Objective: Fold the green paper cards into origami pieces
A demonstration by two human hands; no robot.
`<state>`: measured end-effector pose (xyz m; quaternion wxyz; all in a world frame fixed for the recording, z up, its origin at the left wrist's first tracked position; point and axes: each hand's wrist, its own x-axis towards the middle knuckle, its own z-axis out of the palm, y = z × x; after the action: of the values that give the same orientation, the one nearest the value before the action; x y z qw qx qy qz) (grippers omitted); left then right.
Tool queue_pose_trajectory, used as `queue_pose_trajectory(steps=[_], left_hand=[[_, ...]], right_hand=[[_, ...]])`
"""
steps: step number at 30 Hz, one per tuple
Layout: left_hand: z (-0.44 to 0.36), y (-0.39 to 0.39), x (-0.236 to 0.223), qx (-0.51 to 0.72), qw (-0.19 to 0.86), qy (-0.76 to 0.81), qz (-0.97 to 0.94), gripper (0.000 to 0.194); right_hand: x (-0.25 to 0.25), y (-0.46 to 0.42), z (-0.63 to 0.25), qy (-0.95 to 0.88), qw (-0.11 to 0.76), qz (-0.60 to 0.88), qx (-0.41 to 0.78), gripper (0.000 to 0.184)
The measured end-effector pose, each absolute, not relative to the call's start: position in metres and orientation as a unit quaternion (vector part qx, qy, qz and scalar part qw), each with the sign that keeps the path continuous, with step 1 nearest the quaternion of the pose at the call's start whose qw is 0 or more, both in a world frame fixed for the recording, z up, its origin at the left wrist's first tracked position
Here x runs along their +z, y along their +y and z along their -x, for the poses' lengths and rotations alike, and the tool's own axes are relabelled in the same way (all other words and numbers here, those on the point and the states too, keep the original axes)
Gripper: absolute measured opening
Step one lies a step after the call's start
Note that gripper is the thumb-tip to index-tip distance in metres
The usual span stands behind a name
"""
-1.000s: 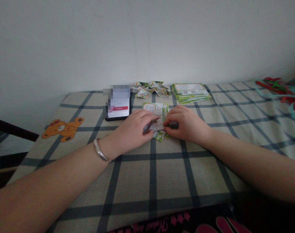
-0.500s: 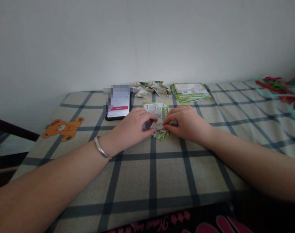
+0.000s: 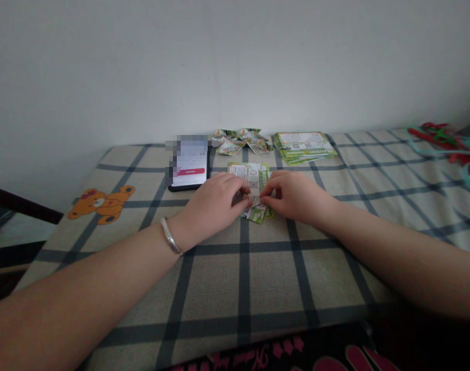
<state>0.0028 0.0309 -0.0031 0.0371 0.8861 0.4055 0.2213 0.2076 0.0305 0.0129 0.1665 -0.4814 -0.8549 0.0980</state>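
A green-and-white printed paper (image 3: 254, 172) with a small square code lies in front of me on the checked tablecloth. Part of its near edge is folded over, and a corner sticks out below my fingers. My left hand (image 3: 217, 201), with a silver bangle at the wrist, pinches the fold from the left. From the right, the thumb and forefinger of my right hand (image 3: 296, 193) close on the same fold. My fingers hide the paper's sides. Whether it is one sheet or several, I cannot tell.
Several folded paper pieces (image 3: 242, 141) sit near the wall. To their right is a stack of similar printed papers (image 3: 306, 144). A phone (image 3: 190, 178) with its screen lit lies at the left, beyond a bear picture (image 3: 103, 204). Tangled red and teal strips (image 3: 447, 144) lie far right.
My left hand has shifted slightly right along the paper. My right fingers have drawn in closer on the fold, and the corner below them has turned slightly.
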Motion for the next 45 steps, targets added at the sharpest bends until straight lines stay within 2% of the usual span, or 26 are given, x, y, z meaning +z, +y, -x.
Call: queue_pose_trajectory(steps=[3, 9, 14, 19, 22, 24, 26, 27, 30, 31, 41, 45], left_hand=[[-0.003, 0.031, -0.004, 0.233, 0.041, 0.411, -0.880, 0.011], [-0.003, 0.032, -0.004, 0.238, 0.052, 0.428, -0.870, 0.011], [-0.006, 0.029, 0.000, 0.238, 0.050, 0.452, -0.858, 0.012], [-0.008, 0.023, 0.005, 0.221, -0.002, 0.467, -0.856, 0.014], [-0.008, 0.022, 0.003, 0.231, 0.024, 0.462, -0.856, 0.012], [-0.007, 0.024, -0.001, 0.255, 0.070, 0.445, -0.856, 0.020], [-0.006, 0.028, -0.006, 0.280, 0.089, 0.432, -0.853, 0.038], [-0.005, 0.030, -0.007, 0.283, 0.086, 0.434, -0.851, 0.039], [-0.005, 0.035, -0.009, 0.247, 0.073, 0.412, -0.874, 0.018], [-0.005, 0.036, -0.008, 0.235, 0.064, 0.406, -0.881, 0.016], [-0.008, 0.032, -0.002, 0.205, 0.001, 0.399, -0.894, 0.018], [-0.010, 0.032, -0.002, 0.204, -0.018, 0.393, -0.896, 0.017]], right_hand=[[0.014, 0.028, -0.207, -0.861, 0.157, 0.478, 0.074, 0.010], [0.017, 0.019, -0.205, -0.876, 0.123, 0.463, -0.051, 0.016], [0.016, 0.021, -0.207, -0.880, 0.128, 0.457, -0.029, 0.014], [0.016, 0.023, -0.209, -0.888, 0.135, 0.438, -0.039, 0.013], [0.015, 0.023, -0.209, -0.891, 0.142, 0.429, -0.040, 0.016], [0.014, 0.023, -0.209, -0.893, 0.146, 0.424, -0.043, 0.016], [0.013, 0.024, -0.209, -0.893, 0.147, 0.424, -0.042, 0.015], [0.013, 0.024, -0.208, -0.892, 0.144, 0.426, -0.040, 0.014], [0.013, 0.024, -0.207, -0.890, 0.128, 0.436, -0.032, 0.015], [0.013, 0.025, -0.207, -0.890, 0.122, 0.438, -0.029, 0.015], [0.013, 0.024, -0.209, -0.887, 0.136, 0.442, -0.011, 0.016], [0.015, 0.021, -0.207, -0.880, 0.116, 0.460, -0.024, 0.018]])
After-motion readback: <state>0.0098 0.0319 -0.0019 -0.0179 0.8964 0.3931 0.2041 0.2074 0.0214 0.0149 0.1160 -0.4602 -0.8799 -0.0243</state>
